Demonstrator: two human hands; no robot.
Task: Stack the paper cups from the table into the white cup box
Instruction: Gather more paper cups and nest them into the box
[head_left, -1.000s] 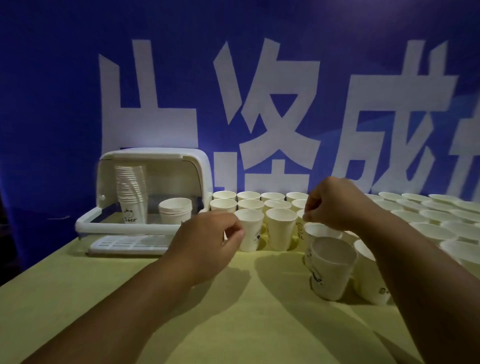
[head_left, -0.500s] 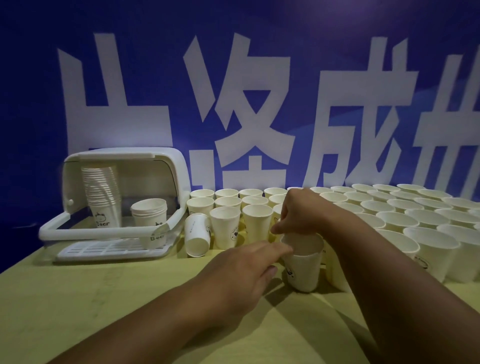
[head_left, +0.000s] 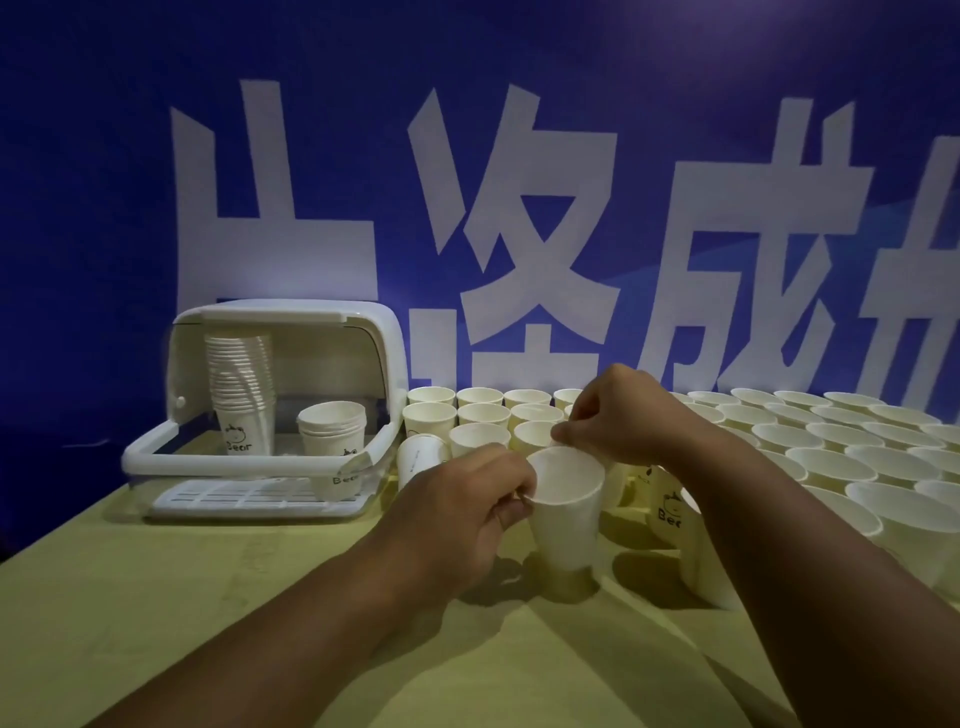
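Behind everything hangs a blue banner (head_left: 130, 182) with big white characters, and under it the yellow-green table (head_left: 156, 623) fills my view. Loose cups (head_left: 831, 460) stand upright in rows across its right half, so I judge the job far from done. At the left the white box (head_left: 291, 319) stands with its lid rolled back. Inside it, a tall stack (head_left: 240, 384) on the left reaches nearly to the lid and a short stack (head_left: 332, 431) of a few cups stands just beside it on the right. One tipped cup (head_left: 418, 460) leans just outside the box's right wall. Front and centre is the cup (head_left: 566, 525) I am working on, upright, its base at or just above the table; I cannot tell which. My left hand (head_left: 462, 514) grips its near-left rim with curled fingers, and my right hand (head_left: 618, 415) pinches the far rim. This reads to me as the pick-up. The next move calls for carrying the cup left, past the tipped cup, and seating it squarely in the short stack without crushing the thin rim.
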